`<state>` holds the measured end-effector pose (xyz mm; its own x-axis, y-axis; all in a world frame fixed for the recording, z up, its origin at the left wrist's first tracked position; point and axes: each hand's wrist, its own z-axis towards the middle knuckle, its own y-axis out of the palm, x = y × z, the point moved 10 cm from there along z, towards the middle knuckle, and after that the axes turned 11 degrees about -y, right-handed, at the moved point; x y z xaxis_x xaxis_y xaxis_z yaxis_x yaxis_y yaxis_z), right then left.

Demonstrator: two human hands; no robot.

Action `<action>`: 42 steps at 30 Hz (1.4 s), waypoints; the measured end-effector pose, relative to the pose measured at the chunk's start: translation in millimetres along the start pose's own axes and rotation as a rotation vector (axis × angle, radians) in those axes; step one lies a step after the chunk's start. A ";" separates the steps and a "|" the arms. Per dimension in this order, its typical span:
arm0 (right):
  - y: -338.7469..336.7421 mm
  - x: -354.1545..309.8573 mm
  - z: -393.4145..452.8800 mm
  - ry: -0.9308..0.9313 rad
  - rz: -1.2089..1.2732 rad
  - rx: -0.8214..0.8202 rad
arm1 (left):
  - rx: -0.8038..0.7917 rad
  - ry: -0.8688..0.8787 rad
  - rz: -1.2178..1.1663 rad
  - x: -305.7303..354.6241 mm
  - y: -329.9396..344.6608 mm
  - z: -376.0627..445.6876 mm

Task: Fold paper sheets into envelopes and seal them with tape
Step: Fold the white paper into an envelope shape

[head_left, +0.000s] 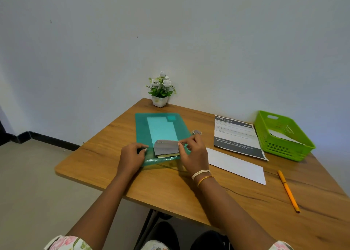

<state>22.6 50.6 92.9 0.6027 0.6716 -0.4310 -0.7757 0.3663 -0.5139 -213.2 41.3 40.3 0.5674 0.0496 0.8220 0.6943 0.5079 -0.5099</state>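
A small grey folded paper packet, with a pale yellow layer showing along its near edge, lies on the near end of a translucent teal plastic mat, its top flap lifted and curling. A small roll of clear tape sits just beside the mat's right edge. A long white folded paper sheet lies flat on the wooden table, to the right of the packet.
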 end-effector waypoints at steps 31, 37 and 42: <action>-149.0 23.3 28.3 0.331 0.569 0.882 | -0.028 0.088 0.191 15.6 9.8 -11.2; -158.0 18.8 39.4 0.341 0.587 0.810 | 0.193 0.460 0.470 60.1 7.5 -38.4; -165.7 0.2 60.8 0.255 0.649 0.769 | 0.157 0.579 0.376 89.2 25.6 -69.4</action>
<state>139.9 29.1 223.1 -0.0211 0.7632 -0.6458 -0.8215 0.3549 0.4463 -114.1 -1.0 82.9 0.9308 -0.1975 0.3076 0.3576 0.6661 -0.6546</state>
